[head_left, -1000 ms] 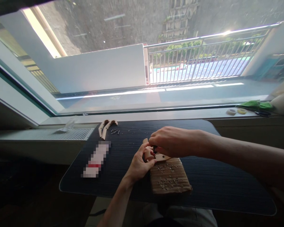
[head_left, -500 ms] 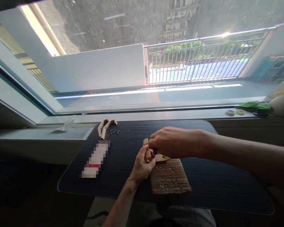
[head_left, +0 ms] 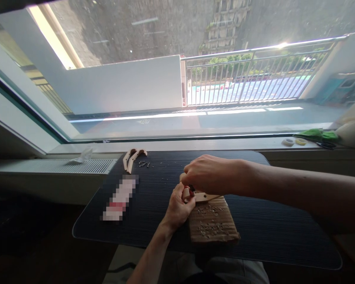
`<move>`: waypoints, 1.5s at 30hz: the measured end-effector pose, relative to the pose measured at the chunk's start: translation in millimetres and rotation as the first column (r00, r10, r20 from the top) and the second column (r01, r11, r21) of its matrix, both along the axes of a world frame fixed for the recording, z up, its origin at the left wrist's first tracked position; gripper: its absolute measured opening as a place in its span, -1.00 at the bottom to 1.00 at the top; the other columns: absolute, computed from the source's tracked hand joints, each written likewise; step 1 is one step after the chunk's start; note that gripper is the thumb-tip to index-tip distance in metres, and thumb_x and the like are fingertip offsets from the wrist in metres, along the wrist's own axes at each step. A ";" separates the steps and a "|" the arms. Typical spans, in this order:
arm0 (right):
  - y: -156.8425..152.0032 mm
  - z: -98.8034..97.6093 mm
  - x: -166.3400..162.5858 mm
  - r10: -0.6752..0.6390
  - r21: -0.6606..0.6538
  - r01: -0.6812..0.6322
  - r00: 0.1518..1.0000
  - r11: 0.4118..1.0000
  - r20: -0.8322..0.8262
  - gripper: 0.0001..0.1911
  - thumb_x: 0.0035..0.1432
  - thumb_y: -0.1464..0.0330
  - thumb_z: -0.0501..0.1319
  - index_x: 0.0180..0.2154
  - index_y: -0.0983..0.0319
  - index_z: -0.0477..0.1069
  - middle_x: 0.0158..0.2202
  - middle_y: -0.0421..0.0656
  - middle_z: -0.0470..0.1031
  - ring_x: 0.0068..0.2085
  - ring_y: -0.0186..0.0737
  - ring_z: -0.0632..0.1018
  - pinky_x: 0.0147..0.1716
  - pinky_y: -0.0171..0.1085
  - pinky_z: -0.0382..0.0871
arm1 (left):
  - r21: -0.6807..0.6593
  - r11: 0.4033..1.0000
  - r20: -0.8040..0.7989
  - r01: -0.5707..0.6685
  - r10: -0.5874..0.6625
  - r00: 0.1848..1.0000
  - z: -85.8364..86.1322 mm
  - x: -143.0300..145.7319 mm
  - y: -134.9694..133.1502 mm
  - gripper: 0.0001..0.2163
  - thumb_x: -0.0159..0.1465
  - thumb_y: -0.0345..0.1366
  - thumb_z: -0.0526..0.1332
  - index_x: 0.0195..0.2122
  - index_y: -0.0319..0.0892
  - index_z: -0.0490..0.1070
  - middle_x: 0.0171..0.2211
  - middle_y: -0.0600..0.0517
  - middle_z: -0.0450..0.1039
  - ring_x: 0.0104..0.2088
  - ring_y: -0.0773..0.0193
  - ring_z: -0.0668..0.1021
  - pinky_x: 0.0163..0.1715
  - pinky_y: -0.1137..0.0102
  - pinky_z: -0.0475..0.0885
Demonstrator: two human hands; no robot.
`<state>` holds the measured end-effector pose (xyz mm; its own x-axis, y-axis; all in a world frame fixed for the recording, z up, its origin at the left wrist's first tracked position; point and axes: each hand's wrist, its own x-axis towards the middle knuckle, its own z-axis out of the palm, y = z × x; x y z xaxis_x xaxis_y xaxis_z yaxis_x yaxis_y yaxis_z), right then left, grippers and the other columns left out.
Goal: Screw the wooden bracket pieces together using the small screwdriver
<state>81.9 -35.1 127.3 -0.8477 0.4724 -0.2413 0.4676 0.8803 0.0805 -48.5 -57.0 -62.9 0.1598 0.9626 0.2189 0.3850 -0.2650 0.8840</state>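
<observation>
My left hand (head_left: 177, 207) is closed around a light wooden hook-shaped piece (head_left: 201, 197) with a dark hole in its straight arm. The piece lies over the far edge of a corrugated cardboard pad (head_left: 195, 230). Small shiny metal bits sit in two bands on that pad. Directly above the wood, my right hand (head_left: 205, 173) is curled into a grip, knuckles up. Something small and dark shows under its fingers, too covered to name. The right hand hides the far end of the wooden piece.
Two curved wooden pieces (head_left: 133, 161) lie at the back left of the dark table (head_left: 272, 221), beside several screws (head_left: 144, 163). A blurred pinkish-white packet (head_left: 118, 201) is nearer. Tape rolls (head_left: 288, 142) and a green cloth (head_left: 319, 135) rest on the sill.
My right hand has shifted slightly left and its wrist has turned, covering the far wooden end that showed before. The left hand keeps its grip in nearly the same place.
</observation>
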 end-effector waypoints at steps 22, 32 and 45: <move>0.9 -1.4 -1.6 0.043 -0.030 -0.042 0.999 0.999 0.006 -0.85 -0.03 0.55 0.21 -0.34 0.32 0.48 -0.43 -0.11 0.49 -0.39 -0.27 0.47 -0.50 -0.33 0.15 | 0.001 1.000 -0.006 -0.003 0.003 1.000 1.2 -1.6 -0.4 -0.91 0.05 -0.39 0.21 -0.42 -0.20 0.31 -0.55 0.16 0.23 -0.49 0.40 0.35 -0.39 0.49 0.30; 2.1 -5.4 3.3 -0.027 0.010 0.027 1.000 1.000 -0.015 -0.88 0.05 0.49 0.18 -0.31 0.32 0.45 -0.45 -0.12 0.47 -0.45 -0.31 0.43 -0.58 -0.33 0.05 | -0.020 1.000 0.015 0.018 -0.018 1.000 8.1 -0.9 -1.9 -0.85 0.05 -0.41 0.22 -0.32 -0.18 0.36 -0.48 0.13 0.35 -0.44 0.37 0.40 -0.32 0.46 0.34; 5.4 -9.2 10.1 0.017 0.018 -0.016 0.999 1.000 -0.043 -0.87 0.08 0.51 0.16 -0.33 0.36 0.48 -0.46 -0.08 0.47 -0.43 -0.29 0.44 -0.51 -0.31 0.12 | -0.038 0.998 -0.014 0.057 -0.058 0.998 7.5 -2.8 -0.1 -0.79 0.06 -0.42 0.20 -0.24 -0.17 0.36 -0.39 0.08 0.41 -0.37 0.34 0.44 -0.28 0.44 0.35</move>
